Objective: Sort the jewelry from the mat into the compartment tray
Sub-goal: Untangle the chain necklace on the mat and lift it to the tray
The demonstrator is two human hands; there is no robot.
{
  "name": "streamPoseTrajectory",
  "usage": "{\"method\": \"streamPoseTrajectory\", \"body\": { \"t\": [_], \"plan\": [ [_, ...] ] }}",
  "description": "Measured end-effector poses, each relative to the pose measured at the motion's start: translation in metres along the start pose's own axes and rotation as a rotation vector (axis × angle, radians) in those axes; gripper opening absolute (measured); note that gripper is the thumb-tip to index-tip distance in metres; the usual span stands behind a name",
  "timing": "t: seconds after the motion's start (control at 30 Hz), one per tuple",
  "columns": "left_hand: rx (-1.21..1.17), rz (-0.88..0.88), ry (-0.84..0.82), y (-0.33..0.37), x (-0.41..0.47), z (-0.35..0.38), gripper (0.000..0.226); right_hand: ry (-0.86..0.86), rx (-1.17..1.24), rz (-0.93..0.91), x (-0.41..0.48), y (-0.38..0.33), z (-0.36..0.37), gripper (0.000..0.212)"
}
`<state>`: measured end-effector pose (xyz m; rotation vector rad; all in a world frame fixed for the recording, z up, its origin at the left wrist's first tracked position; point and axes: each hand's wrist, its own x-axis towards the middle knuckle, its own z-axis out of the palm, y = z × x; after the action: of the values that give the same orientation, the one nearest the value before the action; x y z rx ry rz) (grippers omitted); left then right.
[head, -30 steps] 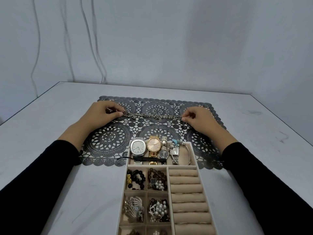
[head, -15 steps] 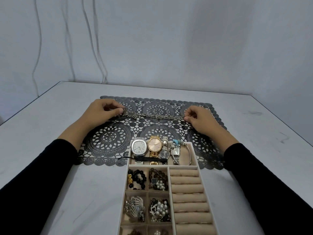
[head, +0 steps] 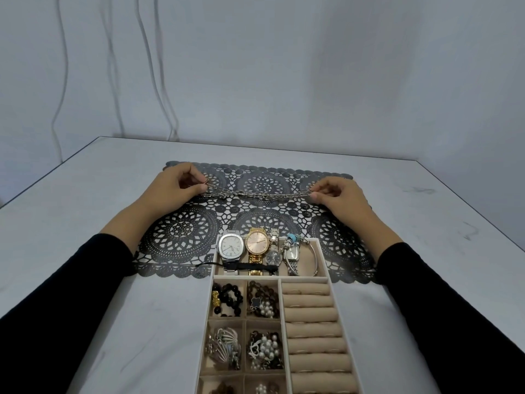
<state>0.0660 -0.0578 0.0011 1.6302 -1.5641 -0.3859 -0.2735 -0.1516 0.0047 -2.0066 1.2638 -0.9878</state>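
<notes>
L hand [head: 173, 185]; R hand [head: 339, 195] | pinch chain [head: 257, 194] ends | strung btwn hands

Both arms reach forward, covered to mid-forearm by black sleeves [head: 71, 282], with the wrists bare. The left hand [head: 174, 186] has its back uppermost, and its curled fingers [head: 196, 189] pinch one end of a chain [head: 257, 193]. The right hand [head: 339, 194] mirrors it, thumb and forefinger pinching the other end. The hands are level and well apart.

Plain room: grey table [head: 440, 209], bare wall [head: 284, 66].
</notes>
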Motion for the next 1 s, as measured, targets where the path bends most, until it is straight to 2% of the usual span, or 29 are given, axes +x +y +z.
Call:
{"method": "streamPoseTrajectory", "body": {
  "t": [0.17, 0.4, 0.7, 1.0],
  "plan": [
    [0.102, 0.026, 0.027, -0.004, 0.000, -0.003, 0.013, 0.042, 0.074, 0.043, 0.000, 0.005, -0.007, 0.007],
    [0.177, 0.054, -0.015, -0.001, -0.005, -0.005, 0.014, 0.063, 0.223, 0.105, -0.005, 0.006, -0.014, 0.013],
    [0.156, 0.060, 0.002, 0.001, -0.013, -0.009, 0.016, 0.082, 0.274, 0.104, -0.012, 0.007, -0.017, 0.015],
    [0.241, 0.172, -0.049, 0.010, -0.025, -0.012, 0.014, 0.124, 0.297, 0.119, -0.026, -0.002, -0.022, 0.012]
  ]
}}
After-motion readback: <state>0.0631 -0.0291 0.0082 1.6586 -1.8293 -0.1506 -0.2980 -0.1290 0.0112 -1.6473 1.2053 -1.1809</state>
